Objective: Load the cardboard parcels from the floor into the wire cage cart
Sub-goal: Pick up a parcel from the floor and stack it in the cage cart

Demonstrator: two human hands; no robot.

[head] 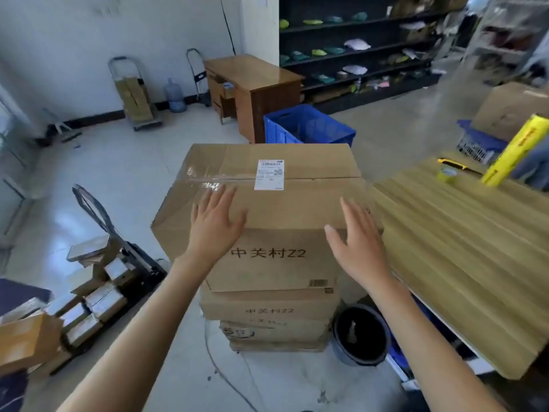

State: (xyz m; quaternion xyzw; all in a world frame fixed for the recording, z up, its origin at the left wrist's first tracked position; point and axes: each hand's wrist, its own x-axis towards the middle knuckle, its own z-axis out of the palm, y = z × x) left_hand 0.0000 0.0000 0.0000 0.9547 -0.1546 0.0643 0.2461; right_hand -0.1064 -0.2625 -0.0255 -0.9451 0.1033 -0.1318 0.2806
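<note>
Hands splayed and holding nothing, the left hand (215,223) and right hand (358,240) hover at the near edge of the top parcel (267,209), crowning a floor stack between them, apparently readying to lift.

A stack of parcels (269,310) stands on the floor (98,179) at centre, its top parcel (267,203) under both hands, with the counter (463,257) at three o'clock, a bucket (361,334) between them, a crate (309,124) at twelve and a loaded trolley (98,281) at nine.
</note>
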